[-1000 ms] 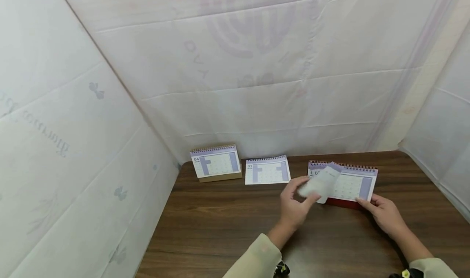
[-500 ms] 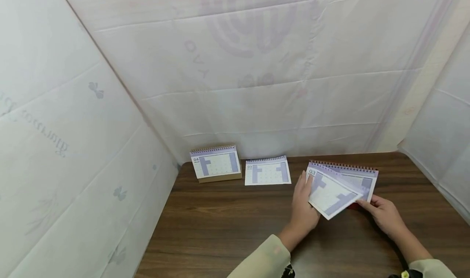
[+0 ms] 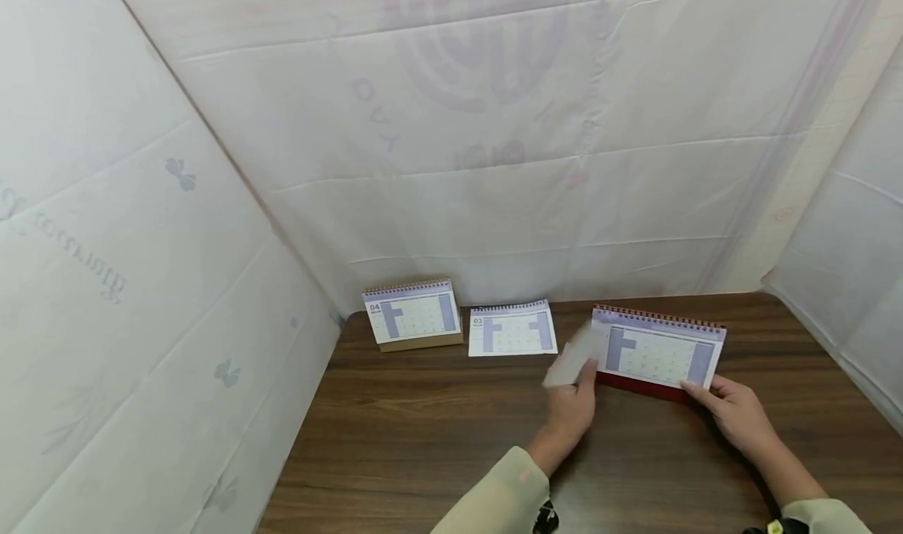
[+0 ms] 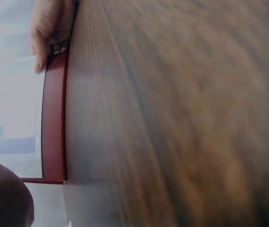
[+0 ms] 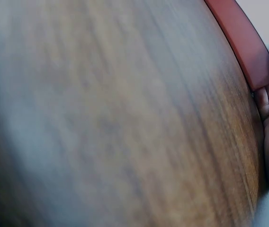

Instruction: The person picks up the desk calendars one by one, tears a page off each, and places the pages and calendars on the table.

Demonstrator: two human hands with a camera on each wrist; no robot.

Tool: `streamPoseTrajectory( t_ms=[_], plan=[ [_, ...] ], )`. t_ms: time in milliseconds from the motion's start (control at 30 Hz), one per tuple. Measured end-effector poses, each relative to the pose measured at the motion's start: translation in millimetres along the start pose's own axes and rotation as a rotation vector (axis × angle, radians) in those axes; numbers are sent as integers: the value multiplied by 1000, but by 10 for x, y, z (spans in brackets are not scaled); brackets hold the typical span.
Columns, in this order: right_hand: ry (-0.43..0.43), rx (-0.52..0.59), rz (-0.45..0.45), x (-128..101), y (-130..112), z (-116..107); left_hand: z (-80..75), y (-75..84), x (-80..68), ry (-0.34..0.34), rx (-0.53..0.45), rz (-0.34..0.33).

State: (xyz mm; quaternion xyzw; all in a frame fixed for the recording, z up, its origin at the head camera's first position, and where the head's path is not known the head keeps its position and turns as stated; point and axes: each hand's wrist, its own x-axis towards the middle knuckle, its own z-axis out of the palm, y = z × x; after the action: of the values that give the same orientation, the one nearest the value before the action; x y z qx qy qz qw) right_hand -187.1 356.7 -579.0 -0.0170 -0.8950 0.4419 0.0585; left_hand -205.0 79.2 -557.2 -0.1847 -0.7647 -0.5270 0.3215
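calendars line the back of the wooden table (image 3: pixel 423 432), three in a row, and we judge the work to be at the last of them. the brown-based calendar (image 3: pixel 412 314) at the far left shows 04; the flat white calendar (image 3: pixel 513 332) in the middle shows 03. the red-based calendar (image 3: pixel 658 355), on the right and near the back wall, is the one in hand.

our left hand (image 3: pixel 573 408) is at its left end, fingers curled up round a loose page (image 3: pixel 574 356) that is blurred in mid-swing, so we cannot read it or say which way it is going. our right hand (image 3: pixel 734 412) rests at the lower right corner, fingertips (image 4: pixel 42 52) pressed to the red base (image 4: pixel 54 118) and steadying it, loosely bent rather than clenched.

as we judge it, the first two stand settled and the third is mid-flip; the month it now shows is too small to read, so how many pages remain we cannot tell.

the red-based calendar's long axis runs left to right along the table, slightly skewed, its right end nearer us. its face tilts back and points toward us, spiral binding (image 3: pixel 659 317) along the top edge.
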Motion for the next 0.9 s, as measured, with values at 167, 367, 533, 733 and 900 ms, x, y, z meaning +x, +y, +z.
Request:
streamPoseTrajectory(
  t_ms=[167,367,533,733,900],
  plan=[
    [3,9,-19,14,1,15,-7,-4,0,50,-150,-183],
    [11,13,-25,23,0,34,-15,-26,49,103,-206,-336],
    [9,20,-35,8,5,49,-41,-38,143,168,-237,-578],
    [10,22,-48,25,11,78,-69,-22,253,154,-212,-825],
    [16,20,-53,34,15,79,-44,-35,266,179,-269,-894]
  ],
)
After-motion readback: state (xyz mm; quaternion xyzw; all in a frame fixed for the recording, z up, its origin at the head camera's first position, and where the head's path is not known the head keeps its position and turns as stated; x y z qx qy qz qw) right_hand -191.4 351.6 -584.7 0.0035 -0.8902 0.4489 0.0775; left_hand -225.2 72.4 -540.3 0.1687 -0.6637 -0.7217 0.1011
